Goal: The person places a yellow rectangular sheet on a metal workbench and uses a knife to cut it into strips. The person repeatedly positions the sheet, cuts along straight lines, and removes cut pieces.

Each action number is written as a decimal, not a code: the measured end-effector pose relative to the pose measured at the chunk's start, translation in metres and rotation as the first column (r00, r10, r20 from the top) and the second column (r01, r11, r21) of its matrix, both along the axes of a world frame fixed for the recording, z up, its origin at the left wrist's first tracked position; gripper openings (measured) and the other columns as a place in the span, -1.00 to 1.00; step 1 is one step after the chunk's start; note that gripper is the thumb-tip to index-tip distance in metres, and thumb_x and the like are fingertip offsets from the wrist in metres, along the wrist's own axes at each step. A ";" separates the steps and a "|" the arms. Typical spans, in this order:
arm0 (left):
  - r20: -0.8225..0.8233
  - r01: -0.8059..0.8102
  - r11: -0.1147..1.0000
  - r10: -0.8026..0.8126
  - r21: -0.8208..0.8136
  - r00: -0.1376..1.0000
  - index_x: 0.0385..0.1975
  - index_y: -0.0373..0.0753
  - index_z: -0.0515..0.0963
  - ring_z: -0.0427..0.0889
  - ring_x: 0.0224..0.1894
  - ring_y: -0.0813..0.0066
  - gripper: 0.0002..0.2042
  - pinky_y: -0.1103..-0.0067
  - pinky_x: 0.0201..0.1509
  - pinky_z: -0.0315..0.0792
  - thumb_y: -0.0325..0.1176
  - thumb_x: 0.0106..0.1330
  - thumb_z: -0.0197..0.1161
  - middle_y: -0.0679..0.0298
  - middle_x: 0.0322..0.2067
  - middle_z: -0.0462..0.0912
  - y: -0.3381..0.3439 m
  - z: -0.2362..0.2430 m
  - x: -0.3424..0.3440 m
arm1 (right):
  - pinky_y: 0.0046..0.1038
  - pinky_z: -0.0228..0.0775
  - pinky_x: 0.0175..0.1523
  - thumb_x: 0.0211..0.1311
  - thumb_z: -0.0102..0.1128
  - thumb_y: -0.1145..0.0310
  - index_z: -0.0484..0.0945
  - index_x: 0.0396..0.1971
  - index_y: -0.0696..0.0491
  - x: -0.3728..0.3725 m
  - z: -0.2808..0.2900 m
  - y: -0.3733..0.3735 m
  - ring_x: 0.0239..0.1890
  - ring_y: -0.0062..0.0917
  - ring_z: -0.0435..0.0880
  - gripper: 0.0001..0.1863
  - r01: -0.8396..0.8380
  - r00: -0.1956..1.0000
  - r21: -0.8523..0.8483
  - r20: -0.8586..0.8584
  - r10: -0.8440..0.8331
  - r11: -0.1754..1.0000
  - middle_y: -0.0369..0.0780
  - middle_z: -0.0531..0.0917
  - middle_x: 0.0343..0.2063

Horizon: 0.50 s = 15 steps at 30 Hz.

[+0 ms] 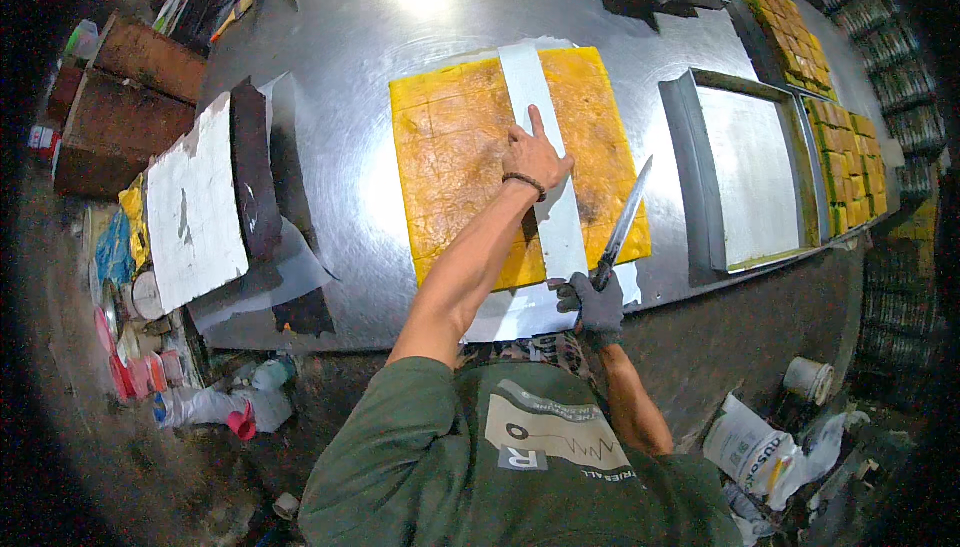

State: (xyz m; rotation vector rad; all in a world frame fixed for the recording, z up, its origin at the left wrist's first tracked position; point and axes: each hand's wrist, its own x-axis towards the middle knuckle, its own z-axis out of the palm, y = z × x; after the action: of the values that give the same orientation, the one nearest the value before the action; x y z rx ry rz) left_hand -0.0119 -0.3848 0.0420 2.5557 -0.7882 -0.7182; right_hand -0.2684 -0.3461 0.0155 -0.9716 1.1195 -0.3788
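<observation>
A large square slab of yellow cake (pixel 450 147) with a browned top lies on the metal table, on white sheeting that shows at its near edge. Across it, from far edge to near edge, runs a flat pale straightedge (pixel 525 77). My left hand (pixel 535 159) presses on this strip, index finger stretched along it and thumb out to the side. My right hand (pixel 598 309), in a dark grey glove, grips a long knife (pixel 628 212) by its black handle at the slab's near right corner. The blade points up and away, beside the slab's right edge.
Right of the slab stands a shallow metal tray (pixel 690 172). Beyond it are cut yellow-green cake pieces (pixel 850 162) and more cake pieces (pixel 790 37). At left lies a worn white board (pixel 200 207) near brown boxes (pixel 125 107). A white sack (pixel 750 447) lies lower right.
</observation>
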 end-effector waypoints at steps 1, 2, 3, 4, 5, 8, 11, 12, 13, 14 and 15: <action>0.040 0.007 1.000 -0.007 0.015 0.999 0.51 -0.22 -0.26 0.55 0.06 -0.29 0.14 0.08 0.04 0.53 0.17 0.10 0.34 -0.46 0.22 0.19 0.000 0.000 0.000 | -0.41 0.63 -0.54 0.28 0.15 0.54 0.30 -0.22 0.20 0.000 0.001 -0.001 -0.48 -0.32 0.75 -0.79 -0.009 1.000 0.002 0.012 0.009 1.000 0.00 0.67 -0.43; 0.073 0.007 0.999 -0.009 0.036 0.997 0.51 -0.25 -0.26 0.56 0.06 -0.24 0.14 0.13 0.02 0.56 0.15 0.10 0.35 -0.43 0.17 0.22 -0.001 -0.001 -0.001 | -0.41 0.63 -0.54 0.28 0.15 0.54 0.30 -0.22 0.20 0.001 0.001 -0.001 -0.47 -0.32 0.75 -0.80 -0.019 1.000 0.004 0.025 0.019 1.000 0.00 0.67 -0.44; 0.101 0.009 0.998 -0.015 0.060 0.995 0.50 -0.27 -0.26 0.56 0.05 -0.20 0.14 0.19 0.00 0.58 0.14 0.11 0.37 -0.40 0.13 0.25 -0.002 -0.002 -0.001 | -0.41 0.63 -0.54 0.28 0.15 0.54 0.30 -0.23 0.20 0.001 0.002 -0.002 -0.47 -0.32 0.76 -0.80 -0.028 0.997 0.020 0.066 0.026 0.999 0.00 0.67 -0.44; 0.090 0.005 0.998 -0.010 0.056 0.996 0.50 -0.28 -0.25 0.56 0.05 -0.20 0.14 0.19 0.01 0.58 0.14 0.11 0.36 -0.41 0.13 0.24 -0.002 -0.003 0.000 | -0.41 0.63 -0.54 0.28 0.15 0.54 0.30 -0.23 0.20 0.001 0.002 -0.002 -0.46 -0.32 0.76 -0.80 -0.046 0.998 0.005 0.039 0.046 0.999 0.00 0.67 -0.44; 0.073 0.007 0.998 -0.011 0.056 0.997 0.50 -0.29 -0.24 0.56 0.06 -0.21 0.14 0.19 0.02 0.57 0.14 0.11 0.36 -0.42 0.14 0.24 -0.003 -0.003 0.000 | -0.41 0.63 -0.54 0.28 0.16 0.54 0.30 -0.24 0.20 0.001 0.002 -0.003 -0.45 -0.31 0.76 -0.80 -0.061 0.997 0.003 0.039 0.061 0.998 0.00 0.67 -0.44; 0.070 0.004 0.999 -0.007 0.047 0.998 0.50 -0.31 -0.22 0.55 0.06 -0.21 0.13 0.21 0.03 0.57 0.14 0.11 0.36 -0.43 0.13 0.25 -0.004 -0.005 0.001 | -0.41 0.62 -0.54 0.29 0.16 0.53 0.31 -0.24 0.20 0.000 0.003 -0.004 -0.45 -0.31 0.76 -0.81 -0.062 0.997 0.001 0.049 0.062 0.998 -0.01 0.67 -0.45; 0.077 0.005 0.999 -0.008 0.040 0.997 0.49 -0.34 -0.22 0.56 0.05 -0.21 0.13 0.22 0.03 0.57 0.14 0.11 0.36 -0.44 0.12 0.27 -0.004 -0.006 0.001 | -0.41 0.62 -0.54 0.29 0.16 0.53 0.32 -0.25 0.20 0.000 0.005 -0.004 -0.47 -0.32 0.74 -0.82 -0.067 0.997 -0.007 0.031 0.067 0.998 -0.02 0.66 -0.48; 0.081 0.003 0.999 -0.006 0.036 0.997 0.49 -0.34 -0.22 0.56 0.04 -0.21 0.14 0.23 0.03 0.57 0.14 0.11 0.36 -0.44 0.11 0.27 -0.003 -0.007 0.001 | -0.41 0.62 -0.53 0.29 0.16 0.52 0.32 -0.26 0.19 0.001 0.006 -0.003 -0.48 -0.32 0.74 -0.82 -0.073 0.997 -0.011 0.019 0.073 0.997 -0.03 0.66 -0.48; 0.092 0.008 1.000 -0.011 0.030 0.996 0.49 -0.34 -0.22 0.56 0.04 -0.21 0.13 0.23 0.02 0.57 0.14 0.11 0.36 -0.44 0.11 0.27 -0.002 -0.007 0.000 | -0.41 0.62 -0.53 0.30 0.15 0.52 0.32 -0.27 0.19 0.002 0.008 -0.002 -0.49 -0.33 0.73 -0.82 -0.066 0.997 0.003 0.032 0.066 0.998 -0.04 0.66 -0.49; 0.105 0.010 1.000 -0.012 0.023 0.994 0.49 -0.34 -0.22 0.56 0.04 -0.20 0.13 0.24 0.01 0.58 0.14 0.11 0.36 -0.44 0.11 0.28 -0.002 -0.007 0.000 | -0.40 0.63 -0.53 0.30 0.15 0.52 0.32 -0.27 0.19 0.003 0.009 -0.002 -0.50 -0.33 0.72 -0.83 -0.060 0.997 0.017 0.045 0.059 0.998 -0.05 0.65 -0.50; 0.120 0.011 1.000 -0.013 0.015 0.993 0.49 -0.34 -0.21 0.56 0.04 -0.20 0.13 0.24 0.00 0.58 0.14 0.11 0.36 -0.44 0.10 0.28 -0.001 -0.008 0.000 | -0.40 0.63 -0.53 0.30 0.15 0.52 0.32 -0.28 0.18 0.004 0.011 -0.001 -0.51 -0.34 0.72 -0.83 -0.054 0.997 0.030 0.058 0.052 0.998 -0.05 0.65 -0.51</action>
State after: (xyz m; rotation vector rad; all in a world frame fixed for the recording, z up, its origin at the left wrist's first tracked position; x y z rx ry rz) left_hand -0.0114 -0.3859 0.0341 2.6292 -0.8395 -0.5805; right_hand -0.2644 -0.3471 0.0269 -0.9549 1.0429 -0.3431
